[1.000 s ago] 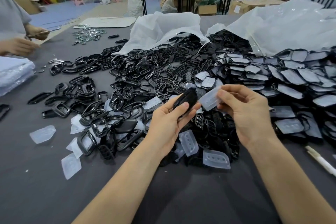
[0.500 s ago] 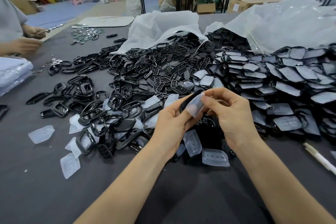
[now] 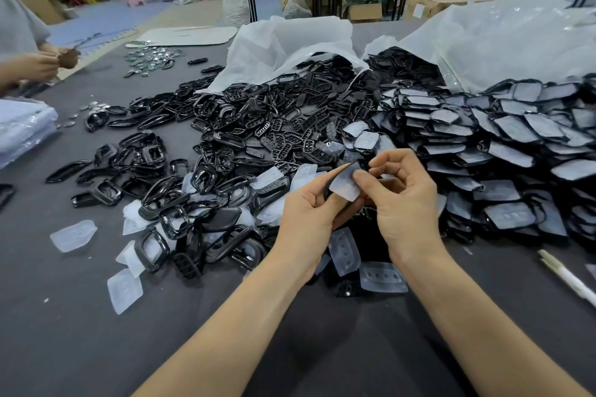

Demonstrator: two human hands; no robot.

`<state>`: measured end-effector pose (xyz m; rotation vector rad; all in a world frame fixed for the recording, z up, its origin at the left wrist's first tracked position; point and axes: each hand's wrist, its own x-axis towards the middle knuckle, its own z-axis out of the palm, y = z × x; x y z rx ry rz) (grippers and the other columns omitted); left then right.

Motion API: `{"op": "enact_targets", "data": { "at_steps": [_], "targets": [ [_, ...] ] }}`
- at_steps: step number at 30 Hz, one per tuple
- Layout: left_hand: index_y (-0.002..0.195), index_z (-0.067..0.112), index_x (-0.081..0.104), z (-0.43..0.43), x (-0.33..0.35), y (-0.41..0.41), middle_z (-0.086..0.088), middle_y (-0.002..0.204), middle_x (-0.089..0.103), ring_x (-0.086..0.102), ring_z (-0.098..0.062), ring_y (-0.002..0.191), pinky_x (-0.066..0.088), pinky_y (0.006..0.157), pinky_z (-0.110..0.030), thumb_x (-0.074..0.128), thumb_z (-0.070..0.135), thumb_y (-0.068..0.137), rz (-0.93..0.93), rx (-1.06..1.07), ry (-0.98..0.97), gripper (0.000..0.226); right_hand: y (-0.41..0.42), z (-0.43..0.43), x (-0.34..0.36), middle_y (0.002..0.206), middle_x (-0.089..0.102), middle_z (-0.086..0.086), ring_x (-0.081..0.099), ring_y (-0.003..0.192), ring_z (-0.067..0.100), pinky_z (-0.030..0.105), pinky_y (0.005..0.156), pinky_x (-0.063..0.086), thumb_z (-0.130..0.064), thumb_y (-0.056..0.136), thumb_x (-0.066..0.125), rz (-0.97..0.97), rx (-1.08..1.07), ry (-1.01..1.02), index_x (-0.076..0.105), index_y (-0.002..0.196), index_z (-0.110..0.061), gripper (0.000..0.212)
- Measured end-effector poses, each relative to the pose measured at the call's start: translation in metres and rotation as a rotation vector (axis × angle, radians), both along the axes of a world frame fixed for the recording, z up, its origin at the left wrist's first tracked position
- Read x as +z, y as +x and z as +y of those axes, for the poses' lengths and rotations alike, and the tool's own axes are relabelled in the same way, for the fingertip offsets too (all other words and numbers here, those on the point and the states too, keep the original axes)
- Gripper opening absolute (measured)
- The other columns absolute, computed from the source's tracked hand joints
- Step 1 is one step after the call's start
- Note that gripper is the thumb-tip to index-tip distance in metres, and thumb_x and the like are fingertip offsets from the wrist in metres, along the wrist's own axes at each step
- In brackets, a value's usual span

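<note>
My left hand [image 3: 309, 213] and my right hand [image 3: 403, 203] meet above the dark table [image 3: 96, 332]. Between them is a translucent rubber pad [image 3: 345, 184], pressed by my right thumb onto a black shell that my left hand grips; the shell is almost wholly hidden behind the pad and fingers. A big heap of black frames and button plates [image 3: 258, 138] lies behind my hands. Several loose translucent pads [image 3: 382, 277] lie just below them. Stacked black shells with pads fitted [image 3: 503, 145] fill the right side.
Two white plastic bags [image 3: 290, 42] spill parts at the back. A white pen [image 3: 564, 277] lies at the right edge. Another person's hands [image 3: 42, 63] work at the far left, near a pile of metal pieces [image 3: 151, 58] and a folded plastic stack [image 3: 22, 129].
My right hand brought the translucent pad across to the black shell in my left hand. The pad now lies over the shell with my right thumb on it.
</note>
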<state>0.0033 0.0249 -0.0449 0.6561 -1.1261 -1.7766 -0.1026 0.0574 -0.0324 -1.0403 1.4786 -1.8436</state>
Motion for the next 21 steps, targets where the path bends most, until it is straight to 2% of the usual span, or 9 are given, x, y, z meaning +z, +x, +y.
{"op": "enact_targets", "data": {
  "at_steps": [2, 5, 8, 15, 18, 21],
  "targets": [
    [0.105, 0.018, 0.071, 0.001, 0.001, 0.0, -0.004, 0.1, 0.075, 0.07, -0.013, 0.097, 0.054, 0.08, -0.018, 0.057, 0.002, 0.092, -0.001, -0.007, -0.002, 0.024, 0.0, 0.001, 0.001, 0.07, 0.059, -0.012, 0.053, 0.068, 0.01, 0.034, 0.072, 0.051, -0.004, 0.08, 0.072, -0.003, -0.011, -0.007, 0.056, 0.081, -0.032, 0.033],
    [0.105, 0.018, 0.07, 0.002, 0.003, 0.001, -0.004, 0.1, 0.075, 0.07, -0.014, 0.099, 0.054, 0.08, -0.019, 0.057, 0.002, 0.092, -0.007, -0.006, -0.016, 0.024, 0.001, 0.002, 0.002, 0.08, 0.063, -0.003, 0.059, 0.074, 0.014, 0.04, 0.077, 0.053, -0.004, 0.082, 0.071, -0.015, 0.01, 0.013, 0.055, 0.091, -0.029, 0.031],
    [0.104, 0.019, 0.071, 0.002, 0.003, 0.002, -0.003, 0.099, 0.075, 0.07, -0.013, 0.097, 0.054, 0.078, -0.017, 0.056, 0.001, 0.093, -0.02, 0.007, -0.033, 0.026, -0.001, 0.002, 0.004, 0.082, 0.065, 0.0, 0.062, 0.077, 0.016, 0.043, 0.08, 0.054, -0.003, 0.082, 0.07, -0.021, 0.03, 0.04, 0.055, 0.094, -0.029, 0.031],
    [0.107, 0.018, 0.07, 0.003, 0.003, 0.003, -0.003, 0.105, 0.074, 0.068, -0.016, 0.102, 0.053, 0.078, -0.018, 0.058, 0.001, 0.092, -0.047, -0.015, -0.065, 0.026, -0.01, 0.002, 0.008, 0.061, 0.062, -0.011, 0.06, 0.06, 0.006, 0.019, 0.059, 0.051, 0.006, 0.083, 0.063, -0.196, 0.162, 0.083, 0.056, 0.094, -0.022, 0.031],
    [0.106, 0.018, 0.071, 0.003, 0.003, 0.003, -0.004, 0.105, 0.074, 0.068, -0.018, 0.104, 0.053, 0.078, -0.018, 0.066, 0.011, 0.084, -0.032, -0.025, -0.067, 0.024, -0.011, 0.002, 0.009, 0.06, 0.063, -0.01, 0.06, 0.056, 0.005, 0.017, 0.055, 0.05, 0.007, 0.083, 0.062, -0.234, 0.196, 0.092, 0.057, 0.093, -0.019, 0.028],
    [0.105, 0.019, 0.072, 0.003, 0.003, 0.003, -0.004, 0.105, 0.074, 0.068, -0.017, 0.103, 0.053, 0.078, -0.018, 0.07, 0.022, 0.072, -0.018, -0.035, -0.069, 0.033, -0.012, 0.002, 0.009, 0.061, 0.064, -0.008, 0.06, 0.056, 0.006, 0.018, 0.055, 0.05, 0.008, 0.084, 0.061, -0.215, 0.2, 0.083, 0.057, 0.092, -0.018, 0.028]
  ]
}}
